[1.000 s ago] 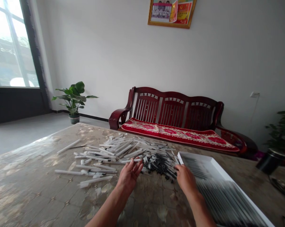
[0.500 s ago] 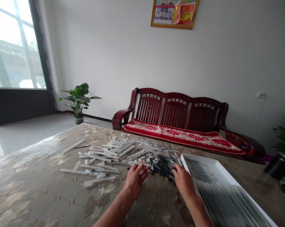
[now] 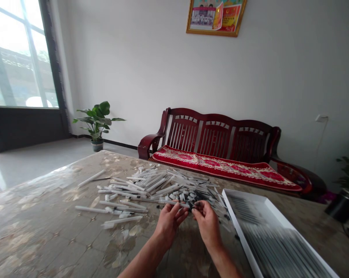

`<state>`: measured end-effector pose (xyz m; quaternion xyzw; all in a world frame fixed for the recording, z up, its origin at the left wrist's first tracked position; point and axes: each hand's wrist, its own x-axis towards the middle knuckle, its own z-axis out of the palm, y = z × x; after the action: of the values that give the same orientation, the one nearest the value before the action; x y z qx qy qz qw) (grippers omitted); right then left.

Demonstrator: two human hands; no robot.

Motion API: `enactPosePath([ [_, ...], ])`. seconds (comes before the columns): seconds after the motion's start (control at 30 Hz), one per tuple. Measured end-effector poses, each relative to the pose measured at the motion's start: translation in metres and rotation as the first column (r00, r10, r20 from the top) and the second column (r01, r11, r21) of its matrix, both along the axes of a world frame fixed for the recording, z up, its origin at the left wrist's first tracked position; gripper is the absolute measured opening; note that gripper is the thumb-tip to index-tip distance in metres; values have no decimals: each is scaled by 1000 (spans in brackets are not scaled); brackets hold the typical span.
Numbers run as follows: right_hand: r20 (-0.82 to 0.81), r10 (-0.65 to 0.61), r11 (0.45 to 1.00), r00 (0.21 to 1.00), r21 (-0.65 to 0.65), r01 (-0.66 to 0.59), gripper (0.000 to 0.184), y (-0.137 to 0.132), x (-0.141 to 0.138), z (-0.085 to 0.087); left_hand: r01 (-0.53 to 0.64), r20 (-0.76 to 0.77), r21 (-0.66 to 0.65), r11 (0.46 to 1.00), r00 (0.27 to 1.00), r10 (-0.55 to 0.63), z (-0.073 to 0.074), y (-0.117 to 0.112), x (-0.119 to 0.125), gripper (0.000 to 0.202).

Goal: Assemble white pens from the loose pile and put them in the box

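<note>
My left hand (image 3: 169, 221) is closed on a translucent white pen barrel (image 3: 178, 204), which points right. Close by, my right hand (image 3: 206, 222) pinches a small black pen part (image 3: 194, 205) at the barrel's right end; whether the two touch I cannot tell. Just beyond my hands lies a loose pile of white pen barrels (image 3: 154, 180), with white caps and small black parts mixed in on its right side. Several more barrels (image 3: 124, 221) lie to the left of my left hand.
A white open box (image 3: 274, 216) with rows of dark, slim pens stands on the right of the patterned table (image 3: 67, 247). Behind the table is a red wooden bench (image 3: 212, 135). A potted plant (image 3: 96, 119) stands back left; a black pot (image 3: 344, 204) is at the far right.
My right hand has moved left from the black parts beside the box to the barrel's end, with a small black part in its fingers. My left hand still holds the barrel.
</note>
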<state>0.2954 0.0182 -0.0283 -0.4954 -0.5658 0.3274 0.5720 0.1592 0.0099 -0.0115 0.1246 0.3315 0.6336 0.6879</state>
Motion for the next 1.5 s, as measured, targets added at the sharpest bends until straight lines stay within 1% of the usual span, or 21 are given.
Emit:
enactPosePath([
  [0.1, 32, -17, 999, 999, 37, 16, 17, 1, 0, -2, 1, -18, -3, 1000, 1000, -1, 1, -1, 1, 13],
  [0.3, 193, -87, 992, 977, 110, 67, 15, -3, 0, 2, 2, -45, 10, 1000, 999, -2, -1, -1, 2, 15],
  [0.4, 272, -118, 982, 955, 175, 72, 15, -5, 1, 2, 3, -50, 19, 1000, 999, -2, -4, 0, 2, 17],
  [0.53, 375, -160, 958, 913, 280, 52, 19, -5, 5, -2, 21, -61, 44, 999, 998, -19, -7, -1, 2, 23],
  [0.63, 469, -193, 931, 862, 364, 11, 23, -5, 7, -4, 37, -76, 75, 997, 997, -31, -9, -2, 2, 30],
  [0.73, 529, -220, 911, 820, 412, -21, 26, -6, 8, -3, 34, -92, 102, 994, 995, -25, -10, -3, 2, 37],
  [0.83, 547, -201, 912, 812, 407, -49, 30, -8, 7, 1, 33, -101, 120, 992, 995, -21, -10, -3, 1, 43],
  [1.0, 524, -86, 939, 847, 327, -107, 33, -12, 5, 5, 59, -110, 156, 986, 993, -42, -9, -6, 2, 45],
  [1.07, 479, -28, 961, 877, 255, -109, 32, -13, 4, 6, 78, -126, 170, 982, 990, -57, -8, -7, 3, 43],
  [1.13, 398, 31, 986, 917, 138, -94, 33, -13, 2, 5, 90, -137, 187, 978, 988, -64, -8, -8, 4, 42],
  [1.2, 306, 72, 996, 949, 29, -85, 37, -13, 1, 6, 88, -138, 188, 978, 988, -62, -8, -7, 5, 41],
  [1.23, 280, 80, 996, 957, 4, -85, 38, -14, 2, 6, 83, -137, 180, 980, 989, -58, -8, -7, 4, 42],
  [1.27, 280, 79, 996, 957, 6, -84, 39, -14, 3, 7, 76, -136, 169, 983, 989, -54, -8, -7, 4, 42],
  [1.33, 350, 31, 996, 936, 70, -60, 35, -14, 5, 9, 61, -134, 142, 988, 990, -42, -8, -6, 4, 42],
  [1.43, 499, -70, 983, 864, 184, -26, 26, -15, 8, 11, 51, -125, 125, 991, 992, -35, -9, -6, 3, 43],
  [1.5, 567, -127, 974, 814, 226, -5, 30, -15, 8, 11, 52, -123, 127, 991, 992, -37, -9, -6, 4, 44],
])
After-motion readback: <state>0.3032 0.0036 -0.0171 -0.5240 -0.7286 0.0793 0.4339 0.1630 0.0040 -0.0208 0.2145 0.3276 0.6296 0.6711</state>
